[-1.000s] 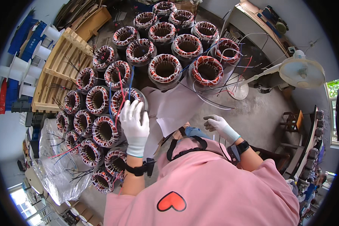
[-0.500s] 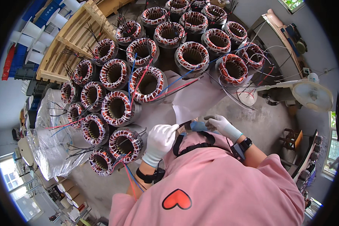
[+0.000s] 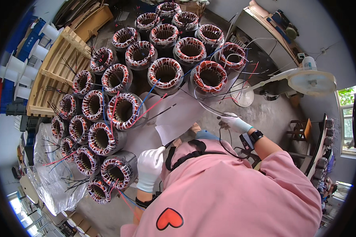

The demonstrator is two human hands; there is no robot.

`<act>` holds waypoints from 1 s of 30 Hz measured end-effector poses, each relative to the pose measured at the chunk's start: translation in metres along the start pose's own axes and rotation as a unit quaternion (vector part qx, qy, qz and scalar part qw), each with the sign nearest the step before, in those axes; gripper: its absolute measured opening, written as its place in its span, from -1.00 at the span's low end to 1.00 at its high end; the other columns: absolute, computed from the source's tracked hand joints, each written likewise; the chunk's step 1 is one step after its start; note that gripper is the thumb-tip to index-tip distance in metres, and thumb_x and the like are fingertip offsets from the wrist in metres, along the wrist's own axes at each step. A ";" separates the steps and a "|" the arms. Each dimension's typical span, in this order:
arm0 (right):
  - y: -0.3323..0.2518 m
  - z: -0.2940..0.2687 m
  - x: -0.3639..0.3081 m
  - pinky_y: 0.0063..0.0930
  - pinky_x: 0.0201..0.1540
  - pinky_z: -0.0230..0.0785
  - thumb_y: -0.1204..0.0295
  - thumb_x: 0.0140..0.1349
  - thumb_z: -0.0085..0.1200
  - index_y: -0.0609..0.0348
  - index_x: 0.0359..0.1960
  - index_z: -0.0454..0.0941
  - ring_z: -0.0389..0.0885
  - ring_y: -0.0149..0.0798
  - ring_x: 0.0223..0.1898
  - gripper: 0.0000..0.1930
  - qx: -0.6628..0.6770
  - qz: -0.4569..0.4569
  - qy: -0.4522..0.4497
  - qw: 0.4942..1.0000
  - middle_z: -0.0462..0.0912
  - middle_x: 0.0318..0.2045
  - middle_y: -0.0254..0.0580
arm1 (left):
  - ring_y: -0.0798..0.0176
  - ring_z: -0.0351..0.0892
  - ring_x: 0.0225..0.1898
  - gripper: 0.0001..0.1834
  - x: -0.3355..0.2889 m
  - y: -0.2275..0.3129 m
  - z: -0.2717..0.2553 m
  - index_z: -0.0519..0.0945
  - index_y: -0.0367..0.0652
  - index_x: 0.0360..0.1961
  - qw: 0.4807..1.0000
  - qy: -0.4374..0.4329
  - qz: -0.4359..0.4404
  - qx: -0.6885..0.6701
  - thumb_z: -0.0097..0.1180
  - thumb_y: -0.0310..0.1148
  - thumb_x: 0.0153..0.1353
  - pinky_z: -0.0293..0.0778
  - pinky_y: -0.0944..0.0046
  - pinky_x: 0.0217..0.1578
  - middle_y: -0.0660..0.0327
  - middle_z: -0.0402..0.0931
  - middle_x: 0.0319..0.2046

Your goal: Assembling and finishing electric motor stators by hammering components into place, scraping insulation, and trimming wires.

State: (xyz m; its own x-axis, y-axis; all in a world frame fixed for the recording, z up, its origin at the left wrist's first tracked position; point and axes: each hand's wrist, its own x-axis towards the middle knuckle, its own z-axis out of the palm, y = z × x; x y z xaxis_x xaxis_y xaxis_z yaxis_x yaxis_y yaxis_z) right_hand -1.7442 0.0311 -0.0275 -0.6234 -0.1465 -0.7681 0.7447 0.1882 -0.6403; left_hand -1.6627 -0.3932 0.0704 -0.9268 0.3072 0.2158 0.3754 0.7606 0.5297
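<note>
My left hand [image 3: 150,164], in a white glove, is closed in front of my body, with a small dark tip showing by its fingers. What it grips I cannot make out. My right hand [image 3: 234,123], gloved with dark fingertips, is curled farther right. Dark and white lead wires [image 3: 217,111] run to it from a stator with red-orange windings [image 3: 209,77]; whether it grips them is unclear. Left of my left hand stands a stator laced in white [image 3: 116,172]. A larger one with blue and red leads [image 3: 125,111] stands beyond it.
Several more stators [image 3: 164,74] crowd the floor ahead, beside a wooden pallet [image 3: 53,75]. White paper sheeting [image 3: 172,126] lies before me. A white fan [image 3: 310,82] and a wooden stool [image 3: 300,130] stand at the right. Clear plastic wrap [image 3: 53,170] lies at the left.
My hands have moved apart, the left one to the left and lower. My view has turned, so the stators sit farther left. My right hand is now at the lead wires' ends.
</note>
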 end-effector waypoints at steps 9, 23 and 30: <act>-0.007 -0.090 0.023 -0.42 -0.18 0.55 0.23 0.48 -0.03 0.08 0.20 0.55 0.70 -0.36 -0.21 -0.63 0.044 -0.008 0.012 0.999 0.73 -0.19 -0.26 | 0.03 0.69 -0.22 -0.79 0.093 0.050 0.001 0.71 -0.25 -0.13 0.992 0.067 -0.093 -0.057 0.17 -0.60 0.23 0.54 0.10 -0.11 0.10 0.73 -0.25; 0.008 -0.089 0.029 -0.42 -0.17 0.51 0.00 0.54 -0.12 0.16 0.18 0.56 0.67 -0.32 -0.26 -0.50 0.127 0.124 -0.201 0.963 0.70 -0.19 -0.21 | -0.16 0.68 -0.05 -0.51 0.258 0.066 0.119 0.49 -0.15 0.15 0.970 -0.102 -0.185 0.122 0.05 -0.01 0.41 0.54 -0.09 0.00 -0.03 0.70 -0.13; -0.033 -0.101 0.027 -0.51 -0.13 0.49 0.24 0.48 -0.03 0.23 0.26 0.49 0.63 -0.41 -0.21 -0.57 0.038 -0.021 -0.149 0.988 0.67 -0.15 -0.22 | -0.28 0.72 -0.19 -0.43 0.304 0.089 0.138 0.47 -0.22 -0.04 0.896 -0.185 -0.360 0.182 0.09 0.14 0.32 0.59 -0.16 -0.13 -0.21 0.69 -0.27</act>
State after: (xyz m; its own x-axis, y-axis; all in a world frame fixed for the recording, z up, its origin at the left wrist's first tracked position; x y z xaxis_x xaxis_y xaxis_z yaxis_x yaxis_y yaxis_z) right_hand -1.8099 0.1194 -0.0266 -0.5656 -0.4336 -0.7015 0.7420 0.1038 -0.6623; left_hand -1.9112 -0.1532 0.0697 -0.8911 -0.2203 -0.3969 -0.2822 0.9537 0.1044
